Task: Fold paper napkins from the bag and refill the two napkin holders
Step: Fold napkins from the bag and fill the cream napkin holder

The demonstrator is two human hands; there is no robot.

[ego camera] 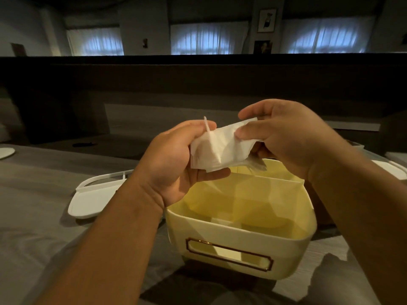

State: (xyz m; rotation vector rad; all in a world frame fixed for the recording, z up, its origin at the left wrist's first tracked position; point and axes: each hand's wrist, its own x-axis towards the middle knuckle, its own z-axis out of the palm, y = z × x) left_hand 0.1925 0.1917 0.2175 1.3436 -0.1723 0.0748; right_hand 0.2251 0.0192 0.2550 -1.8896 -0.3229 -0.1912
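Note:
A white paper napkin [220, 148], partly folded and creased, is held in the air between both hands. My left hand [176, 159] grips its left end, fingers curled under it and thumb on top. My right hand [284, 137] pinches its right end between thumb and fingers. Directly below stands a cream plastic napkin holder [240, 236], an open box with a divider across it and a gold-framed label window on its front wall. Inside it looks bare apart from the divider.
A white lid [92, 199] lies flat to the left of the box on the grey cloth surface [33, 216]. Another white lid-like piece [389, 168] shows at the right edge. A dark low wall rises behind.

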